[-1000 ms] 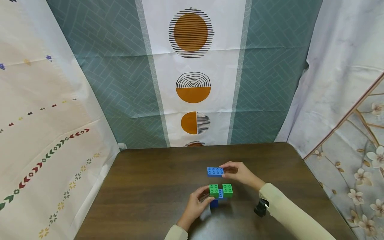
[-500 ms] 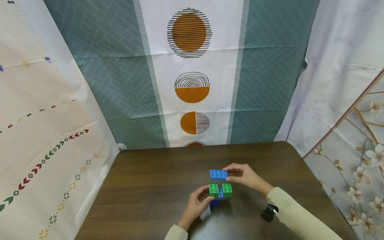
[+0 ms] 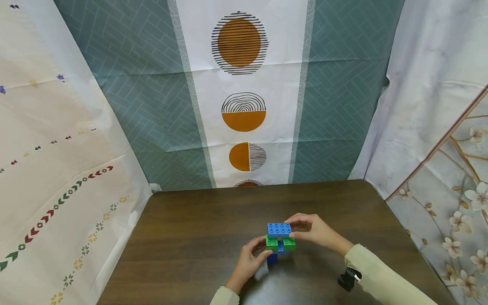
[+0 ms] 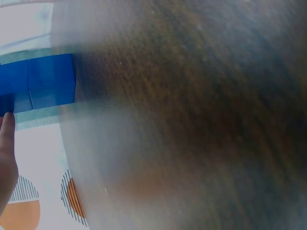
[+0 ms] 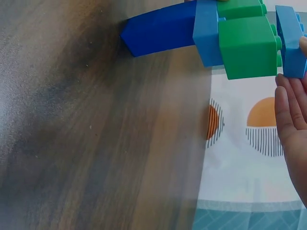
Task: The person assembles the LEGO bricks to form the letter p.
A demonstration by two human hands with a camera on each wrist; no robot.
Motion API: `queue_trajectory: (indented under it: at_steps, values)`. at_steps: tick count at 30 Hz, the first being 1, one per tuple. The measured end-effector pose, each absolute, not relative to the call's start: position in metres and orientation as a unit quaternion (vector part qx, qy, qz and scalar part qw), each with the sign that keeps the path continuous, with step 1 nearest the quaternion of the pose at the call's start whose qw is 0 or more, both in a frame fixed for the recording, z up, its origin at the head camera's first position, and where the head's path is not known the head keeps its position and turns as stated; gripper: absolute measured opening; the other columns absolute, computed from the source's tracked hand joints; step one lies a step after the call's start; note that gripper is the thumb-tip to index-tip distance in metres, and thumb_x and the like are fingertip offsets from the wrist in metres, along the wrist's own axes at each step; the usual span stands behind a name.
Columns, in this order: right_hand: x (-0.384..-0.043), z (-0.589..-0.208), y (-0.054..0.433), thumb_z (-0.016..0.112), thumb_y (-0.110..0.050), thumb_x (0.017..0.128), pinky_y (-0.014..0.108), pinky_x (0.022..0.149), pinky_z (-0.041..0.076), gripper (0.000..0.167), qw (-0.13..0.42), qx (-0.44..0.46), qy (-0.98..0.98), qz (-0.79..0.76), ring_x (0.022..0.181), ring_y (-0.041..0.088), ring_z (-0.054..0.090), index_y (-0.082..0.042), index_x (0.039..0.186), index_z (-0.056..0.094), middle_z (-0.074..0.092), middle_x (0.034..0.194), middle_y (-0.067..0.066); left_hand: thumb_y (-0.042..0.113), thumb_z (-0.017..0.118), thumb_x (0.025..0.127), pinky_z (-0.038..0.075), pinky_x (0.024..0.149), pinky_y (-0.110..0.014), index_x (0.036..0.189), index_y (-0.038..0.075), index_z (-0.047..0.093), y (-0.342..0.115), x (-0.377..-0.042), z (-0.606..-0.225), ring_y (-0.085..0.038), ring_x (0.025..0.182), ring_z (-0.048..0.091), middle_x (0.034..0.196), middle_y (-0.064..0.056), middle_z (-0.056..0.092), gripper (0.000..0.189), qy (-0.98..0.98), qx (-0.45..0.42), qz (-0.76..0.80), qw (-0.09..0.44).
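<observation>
My right hand [image 3: 316, 231] pinches a blue eight-stud toy brick [image 3: 279, 229] by its right end. That brick hovers right over two green bricks, one at left [image 3: 271, 245] and one at right [image 3: 290, 245]; in the right wrist view its underside [image 5: 288, 48] lies very near the green studs. Below the green pair is another blue brick [image 5: 206, 36], on a dark blue column [image 5: 160, 29] that stands on the table. With thumb and fingers, my left hand [image 3: 245, 264] grips the stack's left side. The left wrist view shows the dark blue column [image 4: 50, 80] and one finger [image 4: 6, 136].
The brown wooden table [image 3: 190, 237] spreads around the stack, its far edge meeting a patterned curtain [image 3: 244, 84]. Light cloths hang at left [image 3: 68, 169] and right [image 3: 431, 127]. A black wrist device [image 3: 347, 279] hangs below the right sleeve.
My right hand has brought the blue brick toward me and slightly right, from behind the stack to over the green bricks. The left hand and the stack have stayed in place.
</observation>
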State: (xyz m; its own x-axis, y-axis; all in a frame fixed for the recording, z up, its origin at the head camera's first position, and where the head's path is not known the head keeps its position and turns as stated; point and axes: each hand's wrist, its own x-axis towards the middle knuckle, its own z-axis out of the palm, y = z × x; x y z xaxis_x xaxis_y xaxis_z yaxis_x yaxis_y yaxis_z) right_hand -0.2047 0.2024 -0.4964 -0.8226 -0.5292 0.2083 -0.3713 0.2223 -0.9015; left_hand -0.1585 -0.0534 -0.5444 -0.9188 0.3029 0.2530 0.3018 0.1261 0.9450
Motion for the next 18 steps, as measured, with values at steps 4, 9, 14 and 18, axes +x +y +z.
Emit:
queue_trajectory:
  at_steps: [4,9,14,18]
  values:
    - [-0.202,-0.497,0.201,0.072,-0.012,0.087,0.033,0.087,0.055,0.032,0.071,-0.304,0.77,-0.557,0.098,0.018,0.063,-0.007,0.118,0.066,0.065,0.112,0.009,0.009,0.069,0.088,0.053,0.09,-0.032,0.12,0.0,0.062,-0.053,-0.159,-0.545,-0.029,0.108,0.063,0.116,-0.016,0.065,0.034,0.754,0.193,0.628,0.007]
    - [-0.199,-0.498,0.2,0.071,-0.01,0.087,0.049,0.088,0.053,0.032,0.072,-0.312,0.763,-0.561,0.099,0.017,0.063,-0.005,0.118,0.065,0.064,0.112,0.011,0.006,0.07,0.087,0.053,0.089,-0.035,0.119,-0.002,0.062,-0.052,-0.163,-0.559,-0.029,0.106,0.064,0.114,-0.019,0.065,0.034,0.755,0.2,0.624,-0.01]
    - [-0.196,-0.496,0.199,0.071,-0.009,0.087,0.048,0.088,0.053,0.033,0.07,-0.321,0.762,-0.558,0.099,0.017,0.063,-0.005,0.119,0.065,0.064,0.113,0.011,0.008,0.071,0.086,0.053,0.089,-0.032,0.12,0.001,0.062,-0.052,-0.17,-0.576,-0.026,0.106,0.064,0.115,-0.017,0.065,0.035,0.752,0.203,0.627,-0.016]
    - [-0.194,-0.496,0.197,0.072,-0.008,0.087,0.033,0.088,0.054,0.033,0.068,-0.32,0.762,-0.559,0.099,0.017,0.063,-0.004,0.119,0.065,0.064,0.112,0.011,0.013,0.071,0.087,0.052,0.09,-0.03,0.121,0.004,0.063,-0.053,-0.172,-0.578,-0.025,0.108,0.063,0.116,-0.014,0.065,0.036,0.744,0.201,0.637,-0.004]
